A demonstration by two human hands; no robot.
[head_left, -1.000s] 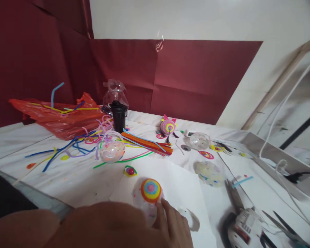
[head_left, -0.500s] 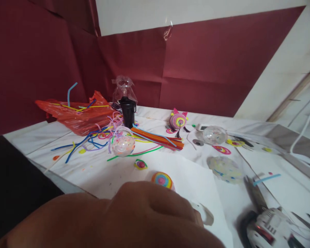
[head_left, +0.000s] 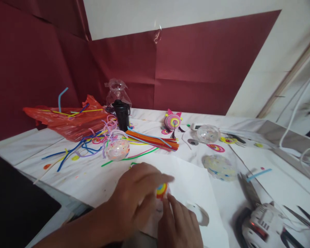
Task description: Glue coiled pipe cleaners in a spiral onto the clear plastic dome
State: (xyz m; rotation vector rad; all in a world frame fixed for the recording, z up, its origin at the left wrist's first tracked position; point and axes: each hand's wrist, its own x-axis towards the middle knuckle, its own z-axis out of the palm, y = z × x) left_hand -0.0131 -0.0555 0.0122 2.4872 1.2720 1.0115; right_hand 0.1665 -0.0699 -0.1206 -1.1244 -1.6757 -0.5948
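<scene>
At the near middle of the table, my left hand bends over a small round piece with rainbow rings, its fingers curled around the far side. My right hand touches the piece from the near right with its fingertips. Both hands close on this piece above a white paper sheet. Its lower part is hidden by the fingers. A small green-edged piece shows just beyond my left hand. A white glue gun lies at the lower right.
Scissors lie at the right edge. Further back are clear balls, orange pipe cleaners, a black bin-shaped cup, a red plastic bag and a pink eared figure. A white cable hangs at the right.
My left hand has drawn back and to the left, onto the rainbow piece. My right hand has come into view beside it. The camera view has shifted slightly.
</scene>
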